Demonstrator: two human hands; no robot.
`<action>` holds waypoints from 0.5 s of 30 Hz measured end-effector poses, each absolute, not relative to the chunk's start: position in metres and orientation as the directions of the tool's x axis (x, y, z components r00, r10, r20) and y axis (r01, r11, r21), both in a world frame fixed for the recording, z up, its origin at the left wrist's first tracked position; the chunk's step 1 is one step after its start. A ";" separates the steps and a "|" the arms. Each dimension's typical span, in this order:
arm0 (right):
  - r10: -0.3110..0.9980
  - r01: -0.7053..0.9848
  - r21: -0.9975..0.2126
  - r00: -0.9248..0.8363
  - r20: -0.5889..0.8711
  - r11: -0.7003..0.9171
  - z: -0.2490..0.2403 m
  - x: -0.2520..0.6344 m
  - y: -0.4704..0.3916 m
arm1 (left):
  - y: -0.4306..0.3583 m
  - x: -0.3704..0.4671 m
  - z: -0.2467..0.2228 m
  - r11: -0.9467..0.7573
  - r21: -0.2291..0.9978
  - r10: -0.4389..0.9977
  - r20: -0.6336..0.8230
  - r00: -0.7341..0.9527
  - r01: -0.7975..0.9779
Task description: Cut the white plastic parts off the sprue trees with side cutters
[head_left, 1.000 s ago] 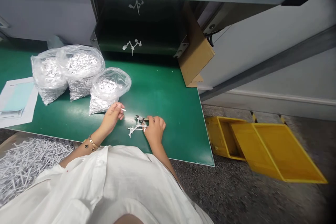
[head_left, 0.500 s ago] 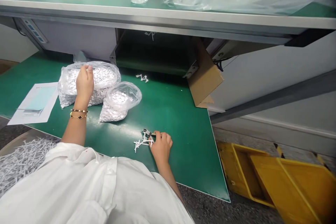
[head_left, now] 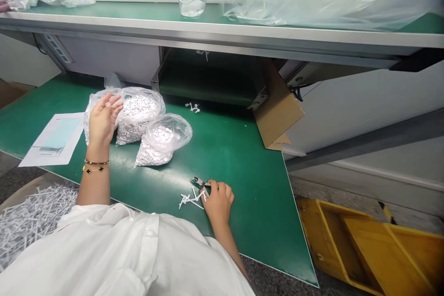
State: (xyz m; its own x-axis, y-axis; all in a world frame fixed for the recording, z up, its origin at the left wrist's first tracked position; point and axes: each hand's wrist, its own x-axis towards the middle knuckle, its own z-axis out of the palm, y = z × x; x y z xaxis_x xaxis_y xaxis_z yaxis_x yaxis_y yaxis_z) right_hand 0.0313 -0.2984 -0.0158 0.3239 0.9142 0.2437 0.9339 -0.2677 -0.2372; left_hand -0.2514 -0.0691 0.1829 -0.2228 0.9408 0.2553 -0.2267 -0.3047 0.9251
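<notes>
My left hand (head_left: 103, 118) is raised over the leftmost clear bag (head_left: 90, 101), palm turned up and fingers apart. A small white piece seems to lie against its fingers, too small to name. Beside it stand a middle bag of small white plastic parts (head_left: 136, 110) and a smaller bag of flat white pieces (head_left: 160, 141), both with open mouths. My right hand (head_left: 218, 198) rests on the table, closed round the handles of cutting pliers (head_left: 199, 181), whose jaws point to the upper left. Several thin white plastic sprues (head_left: 189, 200) lie by its fingertips.
A white sheet (head_left: 52, 143) lies at the table's left. A tub of white sticks (head_left: 33, 222) stands below the front edge. More white pieces (head_left: 193, 107) lie near the dark metal chute (head_left: 208, 78). Cardboard (head_left: 277, 111) leans beside it; yellow bins (head_left: 347, 240) are on the floor.
My left hand has moved left and opened from a closed grip over the bags. My right hand keeps the pliers on the table. The camera view has shifted slightly.
</notes>
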 end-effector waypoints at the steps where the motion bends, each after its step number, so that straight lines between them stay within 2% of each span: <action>1: 0.916 0.934 -0.235 0.323 0.238 -0.269 -0.016 0.031 -0.298 | -0.073 -0.250 0.184 -0.346 0.920 0.925 0.302 -0.228 -0.182; 3: 0.917 0.934 -0.232 0.325 0.230 -0.273 -0.016 0.031 -0.298 | -0.084 -0.241 0.184 -0.382 0.920 0.915 0.364 -0.174 -0.087; 6: 0.916 0.933 -0.230 0.329 0.230 -0.277 -0.015 0.031 -0.297 | -0.098 -0.219 0.175 -0.353 0.926 0.936 0.348 0.059 0.133; 9: 0.911 0.930 -0.241 0.335 0.239 -0.279 -0.014 0.030 -0.296 | -0.102 -0.196 0.158 -0.382 0.813 0.921 0.296 0.253 0.439; 12: 0.906 0.923 -0.261 0.345 0.244 -0.281 -0.012 0.028 -0.296 | -0.099 -0.184 0.142 -0.413 0.642 0.911 0.303 0.281 0.646; 15: 0.901 0.904 -0.304 0.375 0.220 -0.302 -0.011 0.027 -0.296 | -0.106 -0.177 0.132 -0.411 0.595 0.909 0.325 0.262 0.690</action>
State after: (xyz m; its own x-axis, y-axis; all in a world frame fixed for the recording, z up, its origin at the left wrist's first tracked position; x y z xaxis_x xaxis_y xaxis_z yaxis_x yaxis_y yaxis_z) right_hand 0.0267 -0.2964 -0.0113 0.3748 0.9006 0.2202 0.9035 -0.3015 -0.3045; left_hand -0.1772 -0.1058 0.1324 0.2617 0.9089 0.3245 0.6902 -0.4113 0.5954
